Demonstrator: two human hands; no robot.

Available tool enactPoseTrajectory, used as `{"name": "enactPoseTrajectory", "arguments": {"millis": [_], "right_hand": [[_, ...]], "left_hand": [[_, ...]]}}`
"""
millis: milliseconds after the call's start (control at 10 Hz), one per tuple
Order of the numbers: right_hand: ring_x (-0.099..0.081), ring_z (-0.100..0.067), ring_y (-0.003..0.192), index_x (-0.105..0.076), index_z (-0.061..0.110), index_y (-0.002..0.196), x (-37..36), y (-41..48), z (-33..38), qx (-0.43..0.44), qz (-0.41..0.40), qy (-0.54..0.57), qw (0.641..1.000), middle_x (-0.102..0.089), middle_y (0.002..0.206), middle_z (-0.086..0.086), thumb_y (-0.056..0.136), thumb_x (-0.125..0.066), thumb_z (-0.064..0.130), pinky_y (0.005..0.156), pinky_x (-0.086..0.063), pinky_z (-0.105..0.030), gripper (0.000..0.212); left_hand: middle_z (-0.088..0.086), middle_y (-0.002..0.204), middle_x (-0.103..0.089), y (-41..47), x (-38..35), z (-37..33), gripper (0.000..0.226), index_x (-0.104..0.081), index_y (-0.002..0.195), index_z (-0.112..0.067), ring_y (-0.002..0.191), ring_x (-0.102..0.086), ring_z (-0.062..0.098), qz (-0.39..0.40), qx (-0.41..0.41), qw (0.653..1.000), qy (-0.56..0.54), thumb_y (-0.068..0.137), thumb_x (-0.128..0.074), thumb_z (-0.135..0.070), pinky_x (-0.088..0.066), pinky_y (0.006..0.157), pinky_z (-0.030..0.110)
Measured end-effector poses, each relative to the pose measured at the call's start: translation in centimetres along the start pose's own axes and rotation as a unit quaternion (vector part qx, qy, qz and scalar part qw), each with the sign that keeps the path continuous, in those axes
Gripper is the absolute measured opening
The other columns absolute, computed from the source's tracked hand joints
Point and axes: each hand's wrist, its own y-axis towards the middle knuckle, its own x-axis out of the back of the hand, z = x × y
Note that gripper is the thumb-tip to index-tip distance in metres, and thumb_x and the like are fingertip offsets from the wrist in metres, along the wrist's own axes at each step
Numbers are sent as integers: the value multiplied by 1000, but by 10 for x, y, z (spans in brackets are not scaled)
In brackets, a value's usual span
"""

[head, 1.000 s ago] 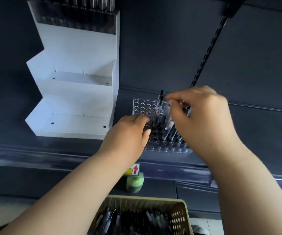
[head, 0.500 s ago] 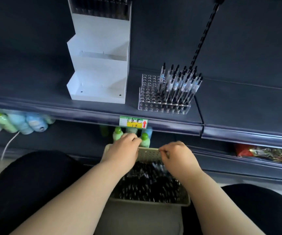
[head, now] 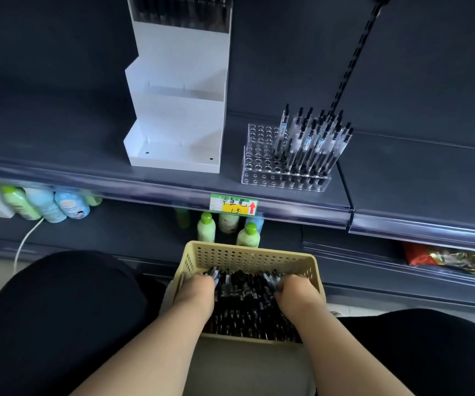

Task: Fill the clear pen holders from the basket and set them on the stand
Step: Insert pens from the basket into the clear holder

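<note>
The dark shelf [head: 87, 155] carries the white stand [head: 179, 110], whose top tier is cut off by the frame edge; what fills it is hard to make out. Just right of it on the shelf stands a clear pen holder [head: 259, 167], only its right part filled. Below, the basket [head: 247, 255] holds a heap of pens [head: 245, 298]. The left hand [head: 195, 292] and right hand [head: 299, 295] each curl round a few pens, fingertips hidden.

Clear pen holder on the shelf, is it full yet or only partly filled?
Partly filled. Pens stand in the right-hand holes of the clear pen holder; the columns of holes on its left side are empty.
</note>
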Motion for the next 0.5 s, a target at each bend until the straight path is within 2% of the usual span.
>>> {"name": "enactPoseTrajectory", "arguments": {"millis": [100, 200, 300, 400, 500], "right_hand": [[-61, -24, 94, -63, 18, 109, -6, 9, 2, -11, 6, -7, 1000, -64, 104, -3, 89, -51, 16, 81, -52, -35, 24], [-60, -27, 96, -63, 20, 108, -11, 18, 6, -19, 10, -20, 1000, -61, 106, -3, 87, -52, 14, 84, -51, -40, 25], [-60, -28, 97, -61, 19, 110, -13, 26, 8, -28, 5, -27, 999, -62, 108, -4, 87, -53, 13, 81, -51, -40, 25], [-60, -26, 99, -57, 16, 113, -14, 32, 9, -43, 7, -17, 999, -63, 110, -5, 89, -53, 16, 75, -47, -33, 25], [-60, -26, 100, -59, 14, 112, -12, 34, 9, -58, 27, -10, 998, -63, 111, -5, 89, -55, 16, 74, -45, -33, 24]], "left_hand": [[16, 134, -50, 12, -6, -1, 36, -48, 131, 0, 122, -48, 28, 15, 26, 998, -53, 100, -33, -9, -37, 81, 21], [14, 131, -53, 24, -14, -3, 35, -49, 129, -4, 120, -50, 27, -21, 52, 997, -55, 99, -32, -10, -38, 82, 23], [11, 128, -54, 25, -11, -8, 43, -48, 128, -12, 119, -50, 27, -34, 112, 990, -80, 90, -32, 3, -43, 92, 34], [9, 127, -57, 33, -15, -8, 42, -51, 124, -15, 119, -51, 26, -30, 108, 992, -58, 89, -36, 2, -43, 93, 36], [7, 126, -58, 31, -15, -9, 36, -54, 122, -16, 117, -53, 25, -14, 102, 994, -38, 92, -39, -3, -43, 94, 35]]}}
